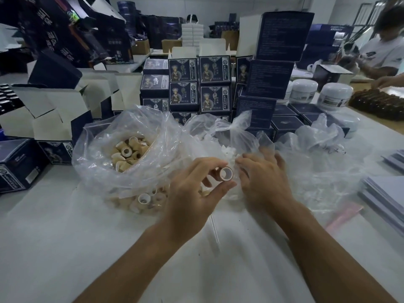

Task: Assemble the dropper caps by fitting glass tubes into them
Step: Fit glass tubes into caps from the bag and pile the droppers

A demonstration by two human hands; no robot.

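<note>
My left hand (192,193) pinches a small tan dropper cap (226,173) between thumb and fingers, its white open end facing me. My right hand (262,178) reaches with spread fingers into a clear plastic bag (231,132) of white parts (227,150); whether it holds one I cannot tell. A glass tube (215,234) lies on the white table below my left hand. To the left, a clear bag (102,171) holds several tan caps (129,154).
Stacks of dark blue printed boxes (196,84) stand behind the bags, with open white-lined cartons (54,106) at left. White jars (334,95) and brown vials (376,101) sit at the right, where another person works. Grey sheets (384,193) lie at the right edge.
</note>
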